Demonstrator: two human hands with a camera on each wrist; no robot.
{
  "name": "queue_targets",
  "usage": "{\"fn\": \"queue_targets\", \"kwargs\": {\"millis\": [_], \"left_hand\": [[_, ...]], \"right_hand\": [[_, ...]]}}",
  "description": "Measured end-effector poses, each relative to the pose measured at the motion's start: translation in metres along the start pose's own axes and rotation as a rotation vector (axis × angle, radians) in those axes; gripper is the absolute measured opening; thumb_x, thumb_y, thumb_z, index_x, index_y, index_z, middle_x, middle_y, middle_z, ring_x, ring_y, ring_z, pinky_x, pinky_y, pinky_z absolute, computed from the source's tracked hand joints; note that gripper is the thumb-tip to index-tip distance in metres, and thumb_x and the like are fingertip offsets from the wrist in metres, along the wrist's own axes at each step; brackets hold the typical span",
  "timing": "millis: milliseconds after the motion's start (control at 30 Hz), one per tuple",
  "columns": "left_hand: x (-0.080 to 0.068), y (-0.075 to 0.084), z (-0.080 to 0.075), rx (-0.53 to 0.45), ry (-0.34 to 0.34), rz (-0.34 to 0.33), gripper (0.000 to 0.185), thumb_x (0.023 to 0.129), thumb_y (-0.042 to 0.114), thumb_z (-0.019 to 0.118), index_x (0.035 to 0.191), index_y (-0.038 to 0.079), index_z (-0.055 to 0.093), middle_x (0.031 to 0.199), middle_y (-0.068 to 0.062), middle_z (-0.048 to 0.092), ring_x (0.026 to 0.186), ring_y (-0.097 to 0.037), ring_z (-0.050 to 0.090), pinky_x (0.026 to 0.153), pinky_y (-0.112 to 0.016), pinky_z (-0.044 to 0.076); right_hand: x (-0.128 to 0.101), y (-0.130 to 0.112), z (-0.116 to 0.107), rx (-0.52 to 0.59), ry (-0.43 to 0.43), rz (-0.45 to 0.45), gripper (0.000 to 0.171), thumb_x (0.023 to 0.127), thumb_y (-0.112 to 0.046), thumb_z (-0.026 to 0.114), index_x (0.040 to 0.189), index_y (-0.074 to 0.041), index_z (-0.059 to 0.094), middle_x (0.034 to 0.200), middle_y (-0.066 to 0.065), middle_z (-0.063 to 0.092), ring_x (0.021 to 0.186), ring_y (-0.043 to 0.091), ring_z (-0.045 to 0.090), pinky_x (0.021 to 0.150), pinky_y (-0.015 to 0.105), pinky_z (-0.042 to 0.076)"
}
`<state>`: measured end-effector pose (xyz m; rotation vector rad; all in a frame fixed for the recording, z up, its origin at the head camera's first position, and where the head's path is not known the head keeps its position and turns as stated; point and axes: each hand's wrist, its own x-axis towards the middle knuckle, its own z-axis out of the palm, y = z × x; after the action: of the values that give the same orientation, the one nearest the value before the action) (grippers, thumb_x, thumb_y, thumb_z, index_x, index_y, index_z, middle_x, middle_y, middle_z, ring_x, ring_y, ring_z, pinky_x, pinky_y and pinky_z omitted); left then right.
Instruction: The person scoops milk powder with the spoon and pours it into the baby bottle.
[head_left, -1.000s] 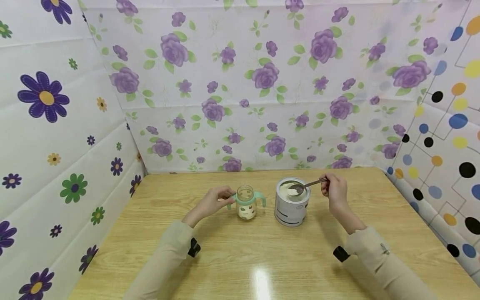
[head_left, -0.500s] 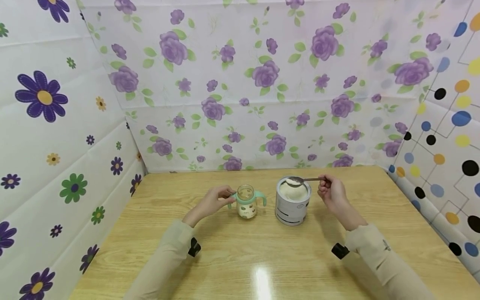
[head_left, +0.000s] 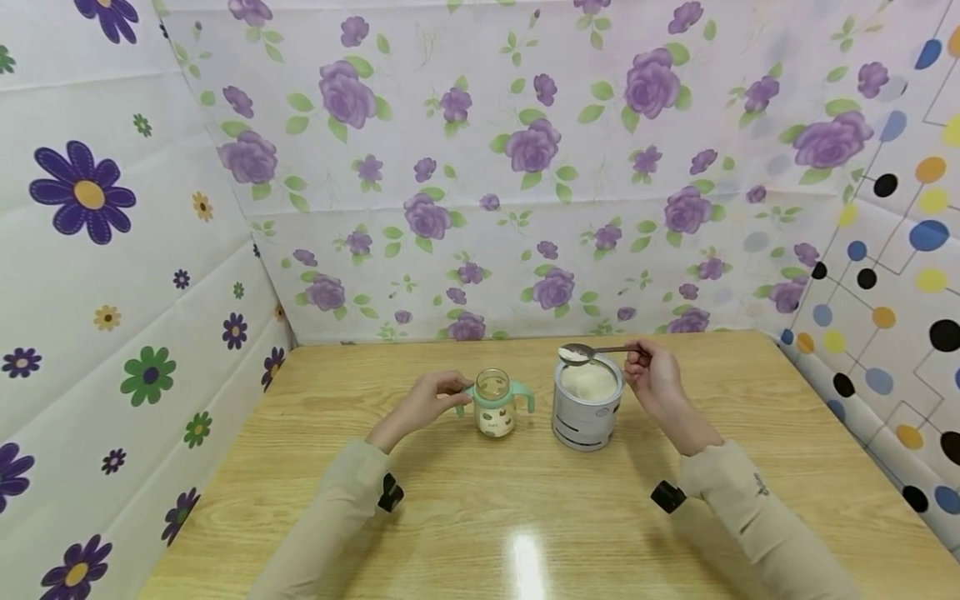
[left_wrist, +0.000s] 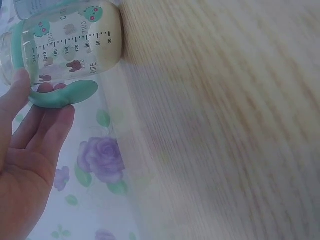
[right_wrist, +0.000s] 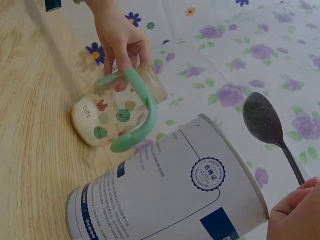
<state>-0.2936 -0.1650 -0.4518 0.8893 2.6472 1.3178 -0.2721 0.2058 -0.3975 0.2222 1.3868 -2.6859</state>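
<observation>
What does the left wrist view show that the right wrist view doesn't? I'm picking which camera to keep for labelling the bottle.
Only the left wrist view shows the bottle's printed measuring scale and the left hand's palm side, fingers under the near handle.

Only the right wrist view shows the tin, the spoon held above it by the right hand, and the bottle's second handle.

Both show the bottle, the left hand gripping one handle, and the wooden table.

One bottle [head_left: 494, 407], one tin [head_left: 588, 402], one spoon [head_left: 592, 352]
</observation>
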Motion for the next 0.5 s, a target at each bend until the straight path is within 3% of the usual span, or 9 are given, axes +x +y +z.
{"fn": "queue_targets", "kwargs": {"millis": [367,500], "left_hand": [[-0.01,0.035,-0.008,0.001,-0.006,0.013,0.022,0.093,0.002,0.062,0.113,-0.005,0.065,0.109,-0.023,0.067,0.099,-0.037,0.066,0.091,-0.047,0.055],[-0.004,0.014,-0.004,0.0,-0.002,-0.001,0.024,0.092,0.01,0.064,0.115,0.002,0.067,0.111,-0.017,0.069,0.1,-0.03,0.067,0.091,-0.042,0.056]], "right_hand": [[-0.003,-0.001,0.01,-0.027,-0.035,-0.055,0.044,0.107,-0.019,0.027,0.08,-0.011,0.061,0.061,-0.005,0.05,0.05,0.005,0.043,0.051,0.016,0.034],[-0.003,-0.001,0.012,-0.021,-0.044,-0.064,0.045,0.107,-0.019,0.027,0.079,-0.011,0.061,0.061,-0.005,0.051,0.05,0.005,0.044,0.051,0.016,0.035]]}}
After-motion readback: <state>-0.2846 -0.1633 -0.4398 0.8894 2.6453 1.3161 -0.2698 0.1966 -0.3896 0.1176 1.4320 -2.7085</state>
